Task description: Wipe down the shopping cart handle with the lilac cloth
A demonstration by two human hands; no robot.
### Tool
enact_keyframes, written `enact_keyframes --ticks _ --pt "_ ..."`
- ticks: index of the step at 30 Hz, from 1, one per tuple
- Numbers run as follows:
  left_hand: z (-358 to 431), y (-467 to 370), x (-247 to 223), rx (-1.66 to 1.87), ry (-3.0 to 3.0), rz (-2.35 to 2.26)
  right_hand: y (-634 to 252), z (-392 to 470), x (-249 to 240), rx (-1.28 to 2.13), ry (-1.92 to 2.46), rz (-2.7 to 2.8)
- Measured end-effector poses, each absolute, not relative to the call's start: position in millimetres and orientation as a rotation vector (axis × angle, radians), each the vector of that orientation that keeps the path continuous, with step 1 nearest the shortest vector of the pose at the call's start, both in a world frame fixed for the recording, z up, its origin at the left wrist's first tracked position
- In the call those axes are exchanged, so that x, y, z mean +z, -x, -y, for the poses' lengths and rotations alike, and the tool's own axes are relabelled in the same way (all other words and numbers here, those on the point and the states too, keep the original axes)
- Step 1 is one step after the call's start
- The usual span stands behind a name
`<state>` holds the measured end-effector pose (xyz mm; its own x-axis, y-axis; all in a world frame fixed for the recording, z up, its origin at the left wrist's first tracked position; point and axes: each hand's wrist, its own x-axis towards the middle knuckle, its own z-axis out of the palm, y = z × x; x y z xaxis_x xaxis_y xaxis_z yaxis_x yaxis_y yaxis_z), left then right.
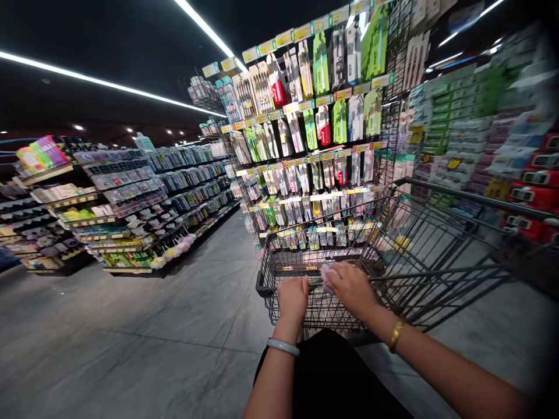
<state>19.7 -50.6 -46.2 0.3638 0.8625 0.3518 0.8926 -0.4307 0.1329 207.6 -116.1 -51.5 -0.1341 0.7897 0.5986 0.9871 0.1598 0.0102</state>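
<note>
A dark wire shopping cart (262, 288) stands right in front of me. My left hand (292, 298), with a pale bangle at the wrist, is closed around the cart's near rim. My right hand (351, 289), with a gold-coloured band at its wrist, is closed on a crumpled lilac cloth (326, 278). That cloth lies at the near rim, a little right of my left hand. My right fingers are partly hidden, so whether they also grip the rim I cannot tell. Past the cart hang packaged toothbrushes (321, 64) in rows.
The toothbrush packs hang on a tall wire rack (396, 43) just beyond the cart. Shelves of packaged goods (117, 186) stand to the left, across a grey floor (174, 337). At the right, stacked packages (463, 110) and red boxes (526, 201) appear, partly blurred.
</note>
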Motion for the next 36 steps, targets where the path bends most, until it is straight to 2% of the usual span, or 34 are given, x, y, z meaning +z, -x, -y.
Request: enact_keyframes --ticks 8,19,23,26,30,36 --pt "37 0 -35 -0.462 2.582 1.563 -162 87 -39 -0.530 1.572 2.180" --pt "40 31 -28 -0.415 2.598 1.584 -288 162 -41 -0.547 1.827 1.951" --pt "46 6 -25 -0.585 2.409 1.585 -267 154 -31 -0.467 1.910 1.876" --pt "54 -34 -24 -0.714 2.517 1.511 -239 138 -25 -0.422 1.902 1.879" --pt "62 -66 -27 -0.582 2.658 1.485 -221 124 -25 -0.412 1.883 1.885" --pt "62 -48 -30 -0.451 2.636 1.435 -261 144 -40 -0.570 1.744 1.809"
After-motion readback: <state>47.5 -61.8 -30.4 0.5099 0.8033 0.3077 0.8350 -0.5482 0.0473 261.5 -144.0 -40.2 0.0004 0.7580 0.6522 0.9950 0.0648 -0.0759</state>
